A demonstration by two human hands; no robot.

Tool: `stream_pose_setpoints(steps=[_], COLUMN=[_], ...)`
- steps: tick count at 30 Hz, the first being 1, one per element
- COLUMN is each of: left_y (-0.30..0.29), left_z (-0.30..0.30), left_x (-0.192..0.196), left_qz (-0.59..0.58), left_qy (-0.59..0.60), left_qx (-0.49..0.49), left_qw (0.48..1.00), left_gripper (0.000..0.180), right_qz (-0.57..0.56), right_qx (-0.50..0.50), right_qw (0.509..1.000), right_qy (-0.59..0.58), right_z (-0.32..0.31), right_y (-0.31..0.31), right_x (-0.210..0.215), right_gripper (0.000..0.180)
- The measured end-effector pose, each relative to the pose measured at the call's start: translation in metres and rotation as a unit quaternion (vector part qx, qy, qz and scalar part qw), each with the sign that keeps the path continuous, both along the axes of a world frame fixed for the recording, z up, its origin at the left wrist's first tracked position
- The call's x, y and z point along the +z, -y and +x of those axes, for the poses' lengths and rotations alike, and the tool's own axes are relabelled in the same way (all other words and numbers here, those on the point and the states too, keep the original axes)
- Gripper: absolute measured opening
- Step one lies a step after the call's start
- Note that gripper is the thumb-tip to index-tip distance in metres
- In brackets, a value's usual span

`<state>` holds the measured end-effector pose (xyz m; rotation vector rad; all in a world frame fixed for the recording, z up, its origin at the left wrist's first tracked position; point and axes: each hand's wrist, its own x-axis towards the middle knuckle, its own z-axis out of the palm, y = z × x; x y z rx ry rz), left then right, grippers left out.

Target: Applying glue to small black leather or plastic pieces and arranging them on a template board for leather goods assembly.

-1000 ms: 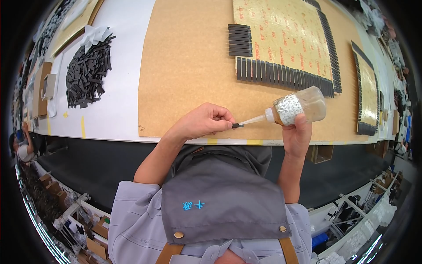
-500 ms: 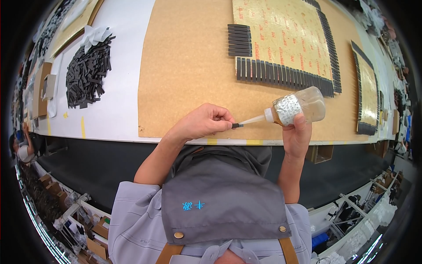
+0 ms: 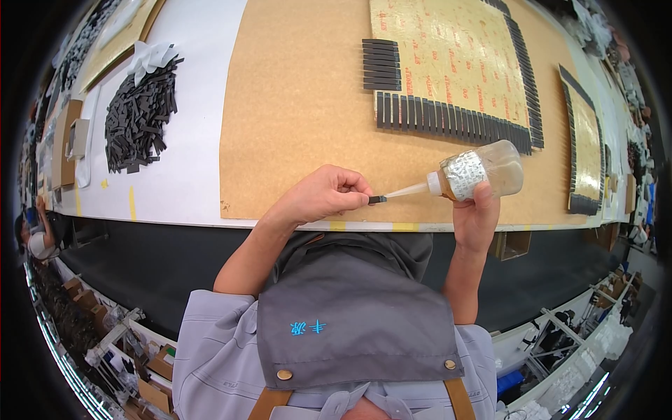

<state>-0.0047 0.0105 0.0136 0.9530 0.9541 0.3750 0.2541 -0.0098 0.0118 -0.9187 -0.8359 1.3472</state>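
Between thumb and fingertips my left hand [image 3: 330,192] pinches a small black strip [image 3: 378,199]; only its right end shows. My right hand [image 3: 476,217] is wrapped round a clear squeeze bottle [image 3: 500,168], tilted on its side, with a silvery label and a long thin nozzle [image 3: 409,190]. The nozzle's tip points left and meets or nearly meets the strip's exposed end. Both hands are over the front edge of a brown sheet [image 3: 301,105]. Beyond them lies a yellowish board [image 3: 448,56] with many black strips [image 3: 451,117] set side by side along its edges.
At the left, a heap of loose black strips [image 3: 143,115] lies on the white table [image 3: 199,70], a pale star-shaped piece [image 3: 150,59] at its far end. Cardboard boxes [image 3: 66,143] stand beyond it. Another strip-edged board [image 3: 584,147] is at the right. A person [image 3: 40,238] is at the far left.
My right hand and the bottle have shifted slightly to the right, drawing the nozzle tip along the strip toward its end. My left hand stays in place.
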Motion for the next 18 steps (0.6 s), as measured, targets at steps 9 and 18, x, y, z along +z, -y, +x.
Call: stream_pose_setpoints(steps=[9, 18], left_y=[0.0, -0.001], left_z=[-0.001, -0.009], left_x=[0.0, -0.001], left_qz=[-0.008, 0.009], left_qy=[0.002, 0.082], left_qx=[0.005, 0.061], left_qw=[1.0, 0.995], left_gripper=[0.014, 0.019], right_qz=[-0.006, -0.044], right_qx=[-0.002, 0.003], right_qw=[1.0, 0.996], right_qy=[0.022, -0.072], right_z=[-0.002, -0.003], right_y=[0.0, 0.006], right_x=[0.002, 0.012], right_gripper=[0.065, 0.076])
